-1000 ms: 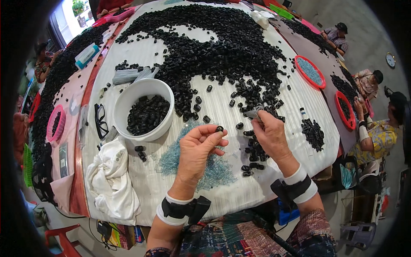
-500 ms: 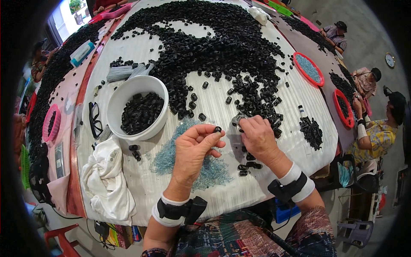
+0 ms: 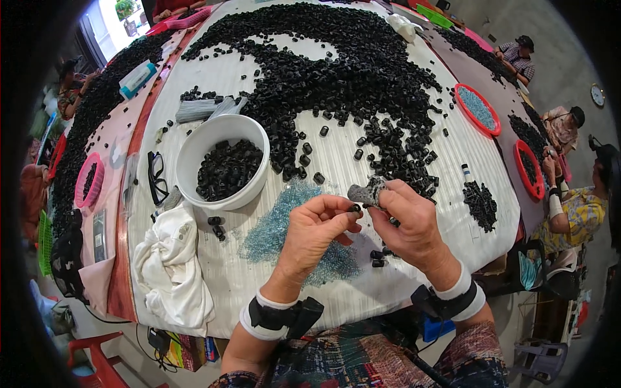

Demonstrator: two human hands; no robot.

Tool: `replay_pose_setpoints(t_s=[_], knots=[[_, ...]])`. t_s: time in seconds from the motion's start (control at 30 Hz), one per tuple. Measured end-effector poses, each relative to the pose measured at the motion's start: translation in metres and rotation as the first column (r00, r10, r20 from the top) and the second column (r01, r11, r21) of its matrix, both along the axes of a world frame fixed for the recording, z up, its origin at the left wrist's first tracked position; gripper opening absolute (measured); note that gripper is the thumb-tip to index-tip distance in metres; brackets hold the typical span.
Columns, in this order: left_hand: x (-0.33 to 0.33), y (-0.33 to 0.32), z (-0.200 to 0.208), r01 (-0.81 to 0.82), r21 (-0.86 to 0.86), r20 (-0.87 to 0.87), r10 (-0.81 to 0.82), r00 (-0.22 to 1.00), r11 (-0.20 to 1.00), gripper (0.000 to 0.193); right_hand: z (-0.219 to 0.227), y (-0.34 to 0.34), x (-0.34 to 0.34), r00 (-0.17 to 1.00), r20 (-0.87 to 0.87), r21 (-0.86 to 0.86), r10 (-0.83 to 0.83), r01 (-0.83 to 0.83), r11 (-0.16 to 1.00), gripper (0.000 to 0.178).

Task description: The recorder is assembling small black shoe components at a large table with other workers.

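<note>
Between its thumb and fingertips, my left hand (image 3: 312, 231) pinches a small black cylindrical part (image 3: 354, 209). Close by on the right, my right hand (image 3: 411, 223) is wrapped around a short grey tool with a cloth-like covering (image 3: 366, 193). Its dark tip is near the black part; whether they touch is hard to tell. Under and left of my left hand spreads a heap of small clear-blue pieces (image 3: 278, 223). A few loose black parts (image 3: 378, 258) lie below my right hand, partly hidden by it.
A white bowl (image 3: 189, 196) of black parts stands left of my hands. A large black heap (image 3: 336, 77) covers the far table. Glasses (image 3: 157, 178) and a white cloth (image 3: 171, 271) lie left; a smaller black pile (image 3: 480, 207) lies right. Co-workers (image 3: 572, 213) sit at neighbouring tables.
My right hand has taken up the grey tool from among the black parts and brought it beside the part in my left hand. The whole view has shifted slightly.
</note>
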State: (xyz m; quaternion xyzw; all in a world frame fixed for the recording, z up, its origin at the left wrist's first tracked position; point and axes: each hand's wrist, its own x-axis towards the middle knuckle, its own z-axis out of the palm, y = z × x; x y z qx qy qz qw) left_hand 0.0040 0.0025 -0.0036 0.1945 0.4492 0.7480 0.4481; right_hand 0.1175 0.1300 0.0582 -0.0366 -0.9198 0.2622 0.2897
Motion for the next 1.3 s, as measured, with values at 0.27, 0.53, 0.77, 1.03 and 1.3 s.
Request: replay_pose_setpoints(t_s=[0.27, 0.53, 0.77, 1.03, 1.3], knots=[[0.004, 0.000, 0.004, -0.023, -0.002, -0.072, 0.022, 0.997, 1.000, 0.014, -0.002, -0.004, -0.003, 1.000, -0.026, 0.055, 0.015, -0.013, 0.998, 0.020], [0.005, 0.000, 0.007, -0.063, -0.078, -0.136, 0.052, 0.989, 0.995, 0.014, -0.003, -0.005, -0.008, 1.000, -0.002, 0.127, 0.014, -0.014, 0.992, 0.019], [0.005, 0.000, 0.004, -0.060, -0.080, -0.138, 0.049, 0.989, 0.995, 0.016, -0.014, -0.005, -0.009, 0.997, -0.001, -0.148, -0.071, 0.070, 0.986, 0.015], [0.005, 0.000, 0.001, -0.020, -0.064, -0.122, 0.012, 0.992, 0.998, 0.014, -0.018, -0.005, -0.006, 0.995, -0.071, -0.057, -0.068, 0.064, 0.996, 0.013], [0.005, -0.001, 0.002, -0.034, -0.119, -0.106, 0.022, 0.994, 0.992, 0.016, -0.025, -0.014, -0.002, 0.992, -0.005, -0.057, -0.129, 0.129, 0.990, 0.014]])
